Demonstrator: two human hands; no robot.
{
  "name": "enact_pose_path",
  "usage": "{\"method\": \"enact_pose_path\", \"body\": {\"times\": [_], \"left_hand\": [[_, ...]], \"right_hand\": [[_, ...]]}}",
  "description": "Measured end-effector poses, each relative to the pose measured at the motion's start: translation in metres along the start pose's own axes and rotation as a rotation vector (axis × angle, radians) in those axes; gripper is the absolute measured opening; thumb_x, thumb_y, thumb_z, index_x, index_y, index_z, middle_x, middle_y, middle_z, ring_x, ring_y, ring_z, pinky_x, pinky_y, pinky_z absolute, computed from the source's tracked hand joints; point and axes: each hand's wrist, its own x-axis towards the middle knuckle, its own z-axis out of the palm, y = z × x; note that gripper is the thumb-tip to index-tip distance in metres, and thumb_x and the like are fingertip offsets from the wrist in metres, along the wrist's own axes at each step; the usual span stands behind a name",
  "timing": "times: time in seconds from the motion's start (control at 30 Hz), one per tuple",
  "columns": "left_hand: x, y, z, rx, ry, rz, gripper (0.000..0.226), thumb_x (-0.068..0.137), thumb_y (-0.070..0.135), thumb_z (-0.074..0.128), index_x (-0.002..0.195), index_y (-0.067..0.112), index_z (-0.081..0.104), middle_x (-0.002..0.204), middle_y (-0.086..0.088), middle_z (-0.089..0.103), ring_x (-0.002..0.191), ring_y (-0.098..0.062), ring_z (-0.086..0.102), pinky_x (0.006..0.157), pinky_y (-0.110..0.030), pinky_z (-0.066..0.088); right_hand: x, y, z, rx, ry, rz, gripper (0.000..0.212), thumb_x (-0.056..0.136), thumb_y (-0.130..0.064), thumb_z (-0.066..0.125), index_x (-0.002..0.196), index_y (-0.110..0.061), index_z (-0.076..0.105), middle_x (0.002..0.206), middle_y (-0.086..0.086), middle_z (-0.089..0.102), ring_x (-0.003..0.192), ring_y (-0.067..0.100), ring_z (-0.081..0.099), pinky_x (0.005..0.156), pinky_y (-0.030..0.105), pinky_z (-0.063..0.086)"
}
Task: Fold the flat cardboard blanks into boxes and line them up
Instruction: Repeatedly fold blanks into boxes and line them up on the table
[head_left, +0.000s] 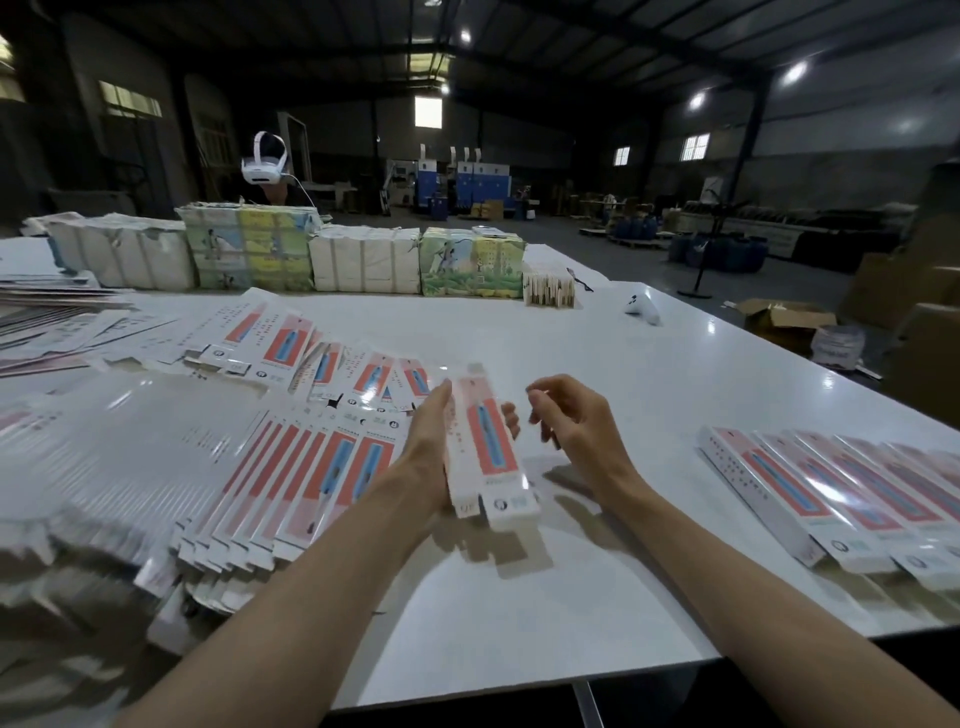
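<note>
Blank stack (78, 467) blurred; box row (831, 493) cut off right; left fingers (511, 417) mostly behind box (485, 441).

Bare table (597, 358) lies open across the middle. Flat blanks (291, 478) crowd the left, folded boxes (779, 483) line the near right, stacked bundles (363, 260) wall the far edge; a held box (485, 441) hangs near centre.

The half-folded box (485, 447) was white, with a long salmon-red panel bearing a slim blue shape and small red print down its side face. The fanned flat blanks (311, 478) repeated the same white, salmon-red and blue in stripes, as did the row of finished boxes (810, 488). The table (571, 597) was glossy white. At its far edge, plain white bundles (363, 260) alternated with illustrated bundles (470, 262) printed in green, yellow and pale blue. A cardboard carton (784, 317) was brown.
</note>
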Motion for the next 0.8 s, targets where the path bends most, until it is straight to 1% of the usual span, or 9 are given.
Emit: {"method": "enact_pose_path", "body": {"times": [0.1, 0.2, 0.27, 0.33, 0.5, 0.57, 0.67, 0.73, 0.8], "left_hand": [[-0.004, -0.005, 0.005, 0.185, -0.109, -0.024, 0.075, 0.104, 0.073, 0.031, 0.119, 0.012, 0.072, 0.108, -0.020, 0.079, 0.092, -0.036, 0.079, 0.066, -0.038, 0.065], [-0.008, -0.007, 0.007, 0.316, -0.119, -0.015, 0.067, 0.104, 0.071, 0.037, 0.107, 0.016, 0.076, 0.101, -0.017, 0.080, 0.083, -0.035, 0.080, 0.064, -0.037, 0.064], [-0.009, -0.008, 0.007, 0.377, -0.090, 0.007, 0.058, 0.104, 0.067, 0.044, 0.097, 0.018, 0.074, 0.090, -0.013, 0.080, 0.072, -0.030, 0.079, 0.059, -0.034, 0.062], [-0.008, -0.009, 0.006, 0.422, -0.064, 0.020, 0.055, 0.104, 0.065, 0.046, 0.093, 0.018, 0.072, 0.083, -0.010, 0.079, 0.065, -0.026, 0.077, 0.056, -0.031, 0.060], [-0.009, -0.007, 0.008, 0.385, -0.102, 0.002, 0.058, 0.106, 0.061, 0.045, 0.087, 0.015, 0.075, 0.079, -0.013, 0.078, 0.061, -0.027, 0.076, 0.052, -0.031, 0.060], [-0.009, -0.007, 0.008, 0.367, -0.156, -0.013, 0.063, 0.106, 0.062, 0.043, 0.093, 0.011, 0.078, 0.085, -0.015, 0.078, 0.067, -0.029, 0.077, 0.057, -0.034, 0.062], [-0.004, -0.007, 0.007, 0.411, -0.221, -0.012, 0.070, 0.106, 0.066, 0.036, 0.116, 0.008, 0.073, 0.104, -0.019, 0.079, 0.082, -0.032, 0.078, 0.069, -0.038, 0.064], [-0.001, -0.008, 0.008, 0.453, -0.247, -0.024, 0.074, 0.105, 0.070, 0.033, 0.124, 0.008, 0.070, 0.103, -0.017, 0.078, 0.082, -0.030, 0.077, 0.071, -0.038, 0.063], [0.001, -0.010, 0.012, 0.458, -0.250, -0.063, 0.080, 0.101, 0.074, 0.038, 0.131, 0.006, 0.066, 0.096, -0.015, 0.074, 0.077, -0.027, 0.073, 0.073, -0.040, 0.060]], "right_hand": [[0.003, -0.001, 0.001, -0.254, 0.081, -0.149, 0.024, 0.106, -0.017, 0.062, 0.130, -0.016, 0.064, 0.108, 0.001, 0.065, 0.094, 0.013, 0.063, 0.078, 0.026, 0.055], [0.005, -0.002, 0.001, -0.335, 0.038, -0.176, 0.031, 0.109, -0.026, 0.056, 0.139, -0.019, 0.061, 0.126, 0.001, 0.055, 0.117, 0.017, 0.056, 0.089, 0.018, 0.050], [0.005, -0.001, 0.001, -0.387, -0.024, -0.164, 0.031, 0.110, -0.029, 0.054, 0.136, -0.017, 0.065, 0.128, -0.003, 0.053, 0.125, 0.016, 0.050, 0.097, 0.027, 0.053], [0.004, -0.001, 0.001, -0.411, -0.049, -0.158, 0.029, 0.109, -0.029, 0.055, 0.130, -0.014, 0.069, 0.124, -0.005, 0.053, 0.124, 0.014, 0.048, 0.101, 0.037, 0.053], [0.006, -0.008, -0.001, -0.433, -0.009, -0.228, 0.015, 0.103, -0.022, 0.066, 0.111, -0.011, 0.073, 0.121, 0.000, 0.058, 0.120, 0.016, 0.049, 0.097, 0.028, 0.047], [0.008, -0.011, -0.002, -0.323, -0.041, -0.170, 0.010, 0.102, -0.018, 0.068, 0.107, -0.011, 0.073, 0.123, -0.001, 0.058, 0.120, 0.018, 0.051, 0.094, 0.025, 0.046], [0.009, -0.014, -0.007, 0.025, -0.079, 0.053, 0.007, 0.100, -0.017, 0.071, 0.104, -0.012, 0.073, 0.134, -0.002, 0.054, 0.121, 0.027, 0.059, 0.091, 0.032, 0.056], [0.009, -0.014, -0.009, 0.256, -0.089, 0.162, 0.006, 0.098, -0.014, 0.073, 0.100, -0.008, 0.072, 0.141, 0.000, 0.054, 0.125, 0.030, 0.060, 0.097, 0.041, 0.056], [0.008, -0.015, -0.007, 0.455, -0.122, 0.203, 0.009, 0.095, -0.013, 0.075, 0.098, -0.005, 0.071, 0.140, 0.002, 0.057, 0.118, 0.027, 0.061, 0.086, 0.038, 0.055]]}}
